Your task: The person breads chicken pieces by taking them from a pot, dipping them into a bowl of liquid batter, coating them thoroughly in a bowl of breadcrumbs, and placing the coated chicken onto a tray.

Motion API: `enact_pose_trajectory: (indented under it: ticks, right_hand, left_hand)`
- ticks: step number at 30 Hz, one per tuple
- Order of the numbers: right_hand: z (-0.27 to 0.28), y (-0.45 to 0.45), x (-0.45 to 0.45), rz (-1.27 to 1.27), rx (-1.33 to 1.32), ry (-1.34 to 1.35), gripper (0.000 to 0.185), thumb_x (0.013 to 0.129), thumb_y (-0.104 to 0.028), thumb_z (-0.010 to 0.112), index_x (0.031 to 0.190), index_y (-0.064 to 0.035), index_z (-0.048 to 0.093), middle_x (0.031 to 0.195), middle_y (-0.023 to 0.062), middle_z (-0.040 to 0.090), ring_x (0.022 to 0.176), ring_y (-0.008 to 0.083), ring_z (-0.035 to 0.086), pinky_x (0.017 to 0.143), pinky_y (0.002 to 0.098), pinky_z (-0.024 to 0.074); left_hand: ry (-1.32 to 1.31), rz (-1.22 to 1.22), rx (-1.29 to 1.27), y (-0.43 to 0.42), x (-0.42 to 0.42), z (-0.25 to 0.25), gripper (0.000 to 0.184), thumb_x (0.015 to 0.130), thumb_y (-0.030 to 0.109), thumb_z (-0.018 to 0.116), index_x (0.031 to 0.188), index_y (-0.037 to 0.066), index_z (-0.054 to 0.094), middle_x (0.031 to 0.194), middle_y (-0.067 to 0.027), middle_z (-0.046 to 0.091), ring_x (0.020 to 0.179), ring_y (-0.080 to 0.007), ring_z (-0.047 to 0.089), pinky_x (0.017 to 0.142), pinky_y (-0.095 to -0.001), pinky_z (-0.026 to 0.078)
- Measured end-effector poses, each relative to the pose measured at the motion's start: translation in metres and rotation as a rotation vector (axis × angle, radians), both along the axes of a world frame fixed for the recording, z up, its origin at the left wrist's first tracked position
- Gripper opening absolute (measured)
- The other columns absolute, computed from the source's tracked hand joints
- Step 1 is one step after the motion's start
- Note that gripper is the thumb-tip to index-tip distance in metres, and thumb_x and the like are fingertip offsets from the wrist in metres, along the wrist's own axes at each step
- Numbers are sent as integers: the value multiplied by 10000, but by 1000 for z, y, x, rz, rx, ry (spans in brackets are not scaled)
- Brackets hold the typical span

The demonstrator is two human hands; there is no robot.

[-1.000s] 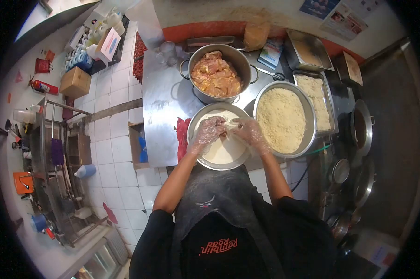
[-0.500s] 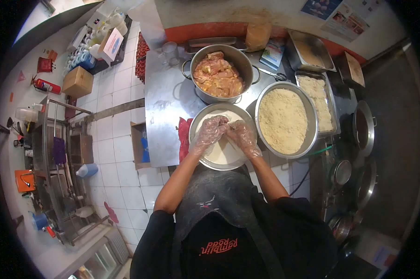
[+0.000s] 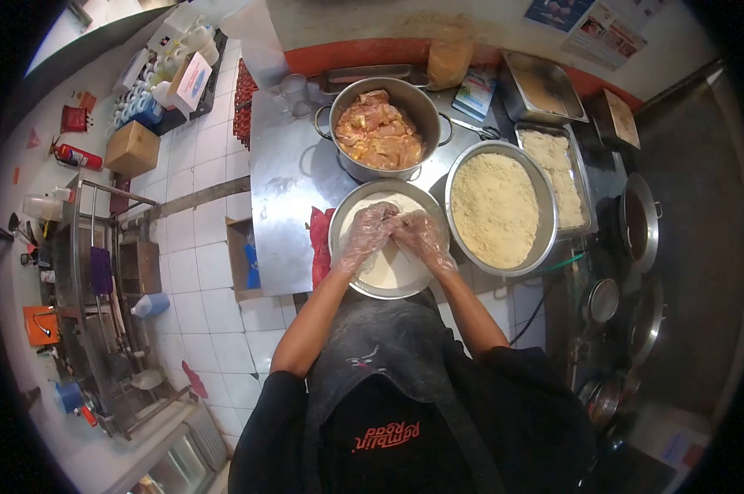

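Note:
Both of my hands wear clear plastic gloves and meet over a round metal bowl [image 3: 388,292] holding a pale, flour-like substance [image 3: 395,270]. My left hand [image 3: 370,234] is closed, its fingertips pinched together near the bowl's middle. Against it, my right hand [image 3: 422,237] is closed too, fingers bent inward. Whatever lies between the fingertips is hidden. Just beyond the bowl stands a large two-handled pot [image 3: 432,122] with raw, marinated meat pieces [image 3: 378,132]. To the right sits a wide metal basin [image 3: 551,216] full of pale yellow crumbs [image 3: 495,210].
A metal tray [image 3: 586,216] of coated pieces [image 3: 551,156] lies right of the basin, with scissors [image 3: 489,132] near its corner. Deeper metal pans [image 3: 545,82] stand behind. Red cloth [image 3: 320,247] lies left of the bowl. Wide pans [image 3: 638,218] sit at the far right.
The whole view has shifted slightly, so the table's things appear a little farther left. My hands stay together over the bowl, with only small finger movement.

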State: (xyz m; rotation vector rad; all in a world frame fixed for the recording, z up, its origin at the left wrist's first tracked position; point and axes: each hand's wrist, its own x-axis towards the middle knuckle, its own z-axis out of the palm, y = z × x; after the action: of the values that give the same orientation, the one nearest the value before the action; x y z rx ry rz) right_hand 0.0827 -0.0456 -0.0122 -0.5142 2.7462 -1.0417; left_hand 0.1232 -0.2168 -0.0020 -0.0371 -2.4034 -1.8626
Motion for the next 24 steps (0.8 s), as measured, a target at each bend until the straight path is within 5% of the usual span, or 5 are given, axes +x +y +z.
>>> enact_pose_trajectory:
  ticks: [2, 5, 14, 21, 24]
  right_hand:
    - [19, -1, -3, 25, -9, -60, 308, 801, -326, 767, 860, -25, 738, 741, 199, 679, 694, 331, 666, 656, 460, 498]
    - [47, -3, -10, 86, -11, -114, 357, 818, -364, 741, 802, -8, 732, 736, 196, 686, 672, 319, 661, 650, 450, 504]
    - [63, 8, -42, 177, -280, -346, 230, 817, -204, 685, 756, 17, 708, 678, 70, 656, 670, 127, 593, 645, 323, 480]
    - [161, -8, -43, 200, 35, -309, 282, 858, -282, 733, 749, -23, 719, 667, 96, 633, 699, 155, 617, 655, 347, 483]
    - [120, -1, -36, 300, 24, -93, 271, 861, -324, 758, 905, -57, 745, 813, 117, 673, 730, 204, 620, 666, 372, 491]
  left_hand:
    - [-392, 21, 381, -7, 6, 8, 296, 898, 206, 716, 1105, -4, 688, 912, -122, 728, 858, -224, 683, 792, -365, 540]
    - [-139, 246, 56, -23, 17, 45, 310, 894, 194, 724, 1124, -12, 687, 926, -121, 726, 853, -190, 679, 790, -337, 540]
    - [-181, 435, 348, -60, 53, 31, 318, 852, 85, 773, 1132, -22, 667, 963, -71, 697, 852, -137, 650, 785, -279, 539]
    - [-170, 505, 467, -58, 76, 51, 316, 850, 42, 771, 1140, -16, 662, 1005, -70, 682, 880, -140, 643, 820, -281, 533]
    - [-70, 496, 527, -57, 83, 46, 316, 861, 32, 767, 1156, -14, 664, 1030, -74, 691, 896, -137, 646, 850, -284, 533]
